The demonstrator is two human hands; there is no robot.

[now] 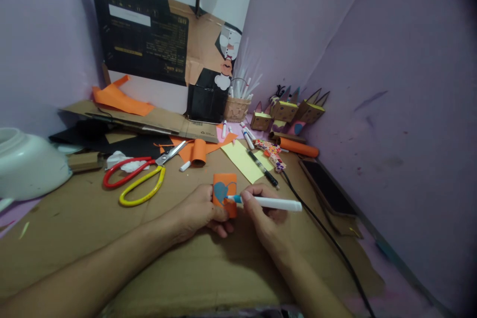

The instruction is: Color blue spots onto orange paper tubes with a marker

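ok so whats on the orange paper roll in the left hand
A blue patch is coloured on the front of the orange paper roll, with the tip of the blue marker against it. The left hand covers its left edge and back.

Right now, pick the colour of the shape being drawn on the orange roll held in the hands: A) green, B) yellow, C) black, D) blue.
D: the marker in the right hand touches a blue patch on the orange roll held by the left hand.
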